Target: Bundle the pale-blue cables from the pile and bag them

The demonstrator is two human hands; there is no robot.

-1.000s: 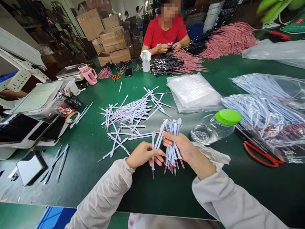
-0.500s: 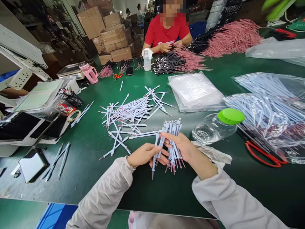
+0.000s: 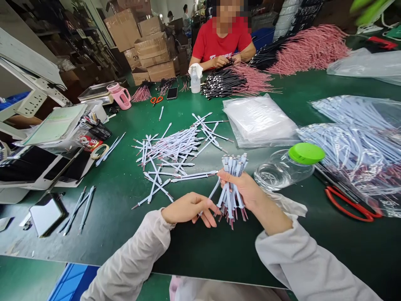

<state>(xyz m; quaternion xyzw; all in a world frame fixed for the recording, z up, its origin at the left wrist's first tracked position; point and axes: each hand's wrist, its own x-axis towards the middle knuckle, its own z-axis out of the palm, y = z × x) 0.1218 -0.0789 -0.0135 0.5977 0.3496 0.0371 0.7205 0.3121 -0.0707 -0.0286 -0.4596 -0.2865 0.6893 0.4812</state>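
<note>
We're clasping slim, pale-blue, plastic-looking cables (image 3: pixel 229 204) below their blocky ends, right hand (image 3: pixel 249 192) closed; likely light, bendy. Left hand (image 3: pixel 189 207) fingers are sitting half-open, hold unclear.

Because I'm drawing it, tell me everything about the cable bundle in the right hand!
The cable bundle has bluish-white, plastic-looking strands, with blocky ends on top and thin reddish wire tips below. The right hand grips it roughly upright over the green tabletop, lower ends fanned. One strand bends toward the left hand.
</note>
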